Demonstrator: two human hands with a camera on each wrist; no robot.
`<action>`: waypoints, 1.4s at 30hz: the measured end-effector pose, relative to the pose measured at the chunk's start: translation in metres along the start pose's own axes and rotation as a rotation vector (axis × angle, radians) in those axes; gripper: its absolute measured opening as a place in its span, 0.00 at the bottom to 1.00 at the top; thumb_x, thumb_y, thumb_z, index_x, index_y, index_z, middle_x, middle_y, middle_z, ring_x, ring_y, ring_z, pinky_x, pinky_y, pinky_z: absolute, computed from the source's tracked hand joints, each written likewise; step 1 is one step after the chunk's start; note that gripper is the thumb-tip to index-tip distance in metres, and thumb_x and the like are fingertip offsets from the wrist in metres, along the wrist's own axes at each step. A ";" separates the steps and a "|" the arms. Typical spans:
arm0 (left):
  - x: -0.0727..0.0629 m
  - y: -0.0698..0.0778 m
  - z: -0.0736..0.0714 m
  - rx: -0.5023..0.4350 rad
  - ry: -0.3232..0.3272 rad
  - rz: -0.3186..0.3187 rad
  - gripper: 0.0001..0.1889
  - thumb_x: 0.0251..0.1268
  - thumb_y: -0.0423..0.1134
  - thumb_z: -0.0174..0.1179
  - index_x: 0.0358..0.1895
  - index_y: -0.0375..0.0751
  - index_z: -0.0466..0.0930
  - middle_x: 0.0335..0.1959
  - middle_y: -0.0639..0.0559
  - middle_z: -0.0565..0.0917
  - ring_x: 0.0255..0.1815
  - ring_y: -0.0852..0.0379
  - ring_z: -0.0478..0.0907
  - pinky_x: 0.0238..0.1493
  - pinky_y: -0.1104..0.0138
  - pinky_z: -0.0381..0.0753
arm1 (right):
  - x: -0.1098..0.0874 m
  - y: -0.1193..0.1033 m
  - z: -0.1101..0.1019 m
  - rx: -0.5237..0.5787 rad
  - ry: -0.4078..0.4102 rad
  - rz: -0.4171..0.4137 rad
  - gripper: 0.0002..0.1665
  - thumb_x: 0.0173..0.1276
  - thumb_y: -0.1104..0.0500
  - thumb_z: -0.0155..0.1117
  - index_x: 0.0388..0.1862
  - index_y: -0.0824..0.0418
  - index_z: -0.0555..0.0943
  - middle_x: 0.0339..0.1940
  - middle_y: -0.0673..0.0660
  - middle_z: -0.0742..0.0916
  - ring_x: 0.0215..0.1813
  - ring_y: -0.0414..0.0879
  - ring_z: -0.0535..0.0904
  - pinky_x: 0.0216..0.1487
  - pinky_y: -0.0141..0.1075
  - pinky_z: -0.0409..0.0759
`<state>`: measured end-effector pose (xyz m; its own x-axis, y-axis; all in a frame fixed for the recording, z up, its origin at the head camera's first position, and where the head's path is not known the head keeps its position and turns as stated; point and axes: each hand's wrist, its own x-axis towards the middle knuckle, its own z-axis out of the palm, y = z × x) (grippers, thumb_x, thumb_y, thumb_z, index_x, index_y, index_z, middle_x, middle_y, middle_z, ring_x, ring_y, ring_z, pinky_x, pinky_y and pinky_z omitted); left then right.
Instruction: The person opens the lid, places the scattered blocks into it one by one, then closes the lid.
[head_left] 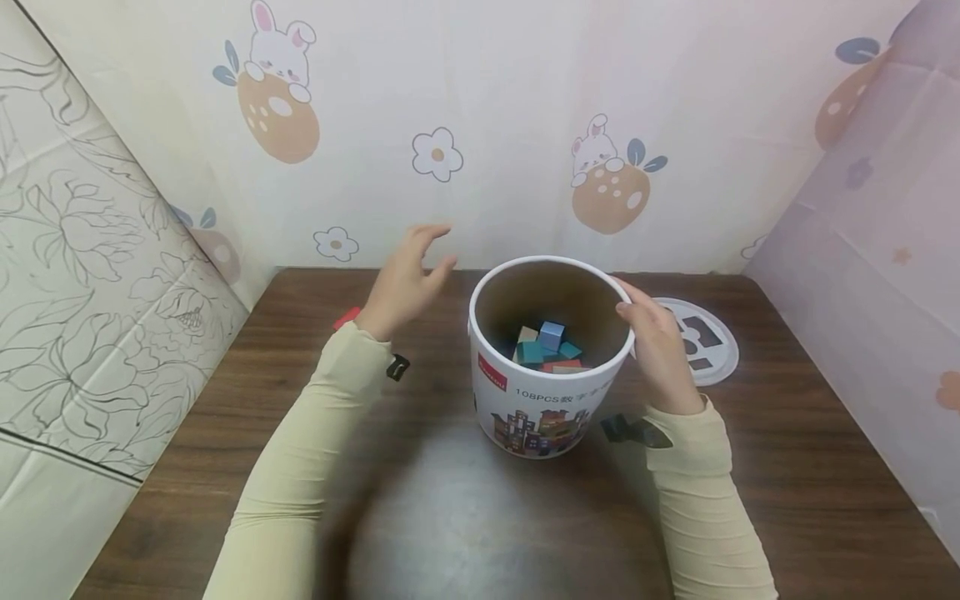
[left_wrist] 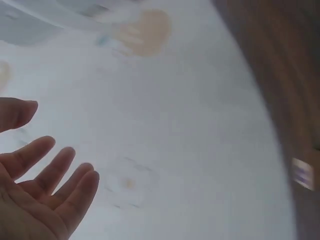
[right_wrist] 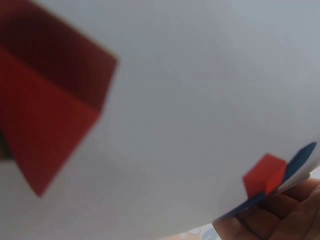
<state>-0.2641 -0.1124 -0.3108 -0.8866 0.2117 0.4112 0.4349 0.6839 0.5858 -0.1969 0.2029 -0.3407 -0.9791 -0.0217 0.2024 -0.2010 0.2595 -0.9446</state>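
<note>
A white bucket printed with a block city stands upright on the table, wooden blocks in blue, teal, red and plain wood lying at its bottom. With the thumb over the rim, my right hand grips the bucket's right side; the right wrist view shows its fingers against the outer wall, largely hidden. My left hand hovers left of the bucket, apart from it, fingers spread and slightly bent. Nothing lies in its palm in the left wrist view.
A red block rests on the table beside the left wrist, partly hidden by it. The white lid lies flat right of the bucket, behind the right hand. Patterned cloth hangs along the table's back edge and both sides.
</note>
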 end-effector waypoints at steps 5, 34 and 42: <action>0.003 -0.044 0.014 0.060 -0.024 -0.094 0.27 0.71 0.42 0.55 0.69 0.36 0.67 0.70 0.40 0.68 0.73 0.45 0.63 0.75 0.53 0.62 | 0.000 0.000 -0.002 0.003 -0.001 0.004 0.27 0.79 0.51 0.39 0.73 0.55 0.68 0.73 0.57 0.73 0.74 0.56 0.65 0.71 0.64 0.62; 0.008 -0.129 0.083 0.364 -0.388 -0.459 0.34 0.69 0.47 0.56 0.74 0.37 0.58 0.74 0.33 0.58 0.74 0.32 0.56 0.69 0.41 0.66 | -0.002 -0.003 0.000 0.012 -0.011 0.031 0.27 0.79 0.49 0.40 0.73 0.53 0.68 0.73 0.55 0.73 0.74 0.55 0.65 0.71 0.64 0.60; 0.009 -0.124 0.082 0.361 -0.341 -0.422 0.22 0.68 0.34 0.53 0.64 0.33 0.70 0.60 0.31 0.71 0.60 0.33 0.74 0.61 0.46 0.76 | -0.002 -0.002 -0.001 0.026 -0.014 0.021 0.28 0.79 0.50 0.40 0.73 0.54 0.68 0.73 0.56 0.72 0.74 0.56 0.64 0.71 0.65 0.60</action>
<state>-0.3390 -0.1379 -0.4371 -0.9957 0.0426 -0.0825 0.0108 0.9357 0.3527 -0.1943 0.2029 -0.3390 -0.9834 -0.0297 0.1792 -0.1812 0.2347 -0.9550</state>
